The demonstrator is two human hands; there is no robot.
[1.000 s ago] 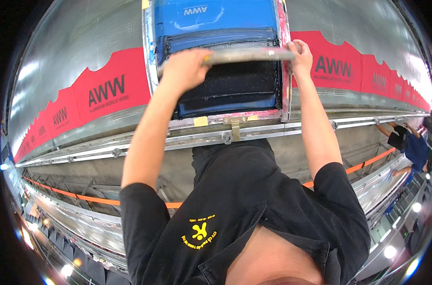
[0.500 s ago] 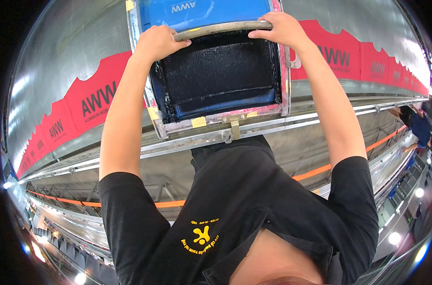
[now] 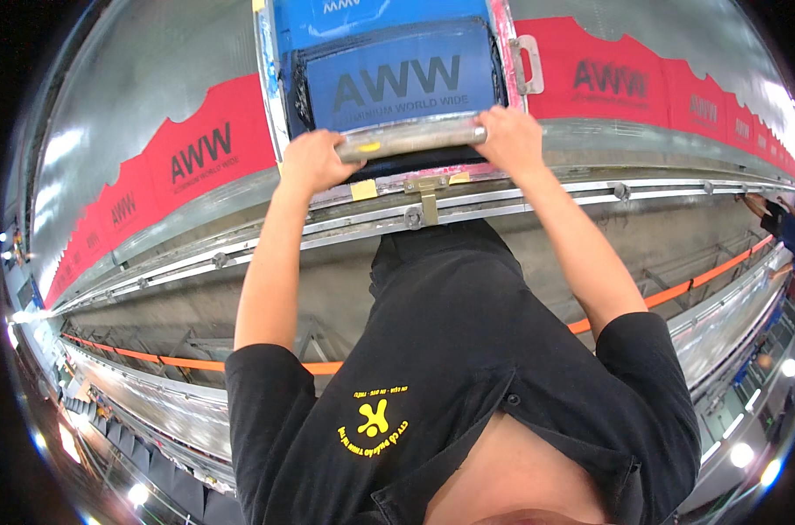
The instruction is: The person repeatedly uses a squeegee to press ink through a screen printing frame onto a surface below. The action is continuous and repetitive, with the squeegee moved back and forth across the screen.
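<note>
A: Grip?
B: Left hand and right hand both curled tight, backs up, well apart. Right sits slightly farther forward.
A: Reach?
B: Left forearm runs forward, slight inward lean. Right forearm angles in more. Both bare.

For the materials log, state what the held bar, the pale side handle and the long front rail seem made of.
Bar: wood or worn metal, unclear; dull, blotchy grey-brown surface. Handle: probably plastic, perhaps painted metal; smooth, pale. Rail: likely bare metal; silvery, with bright streaks.
</note>
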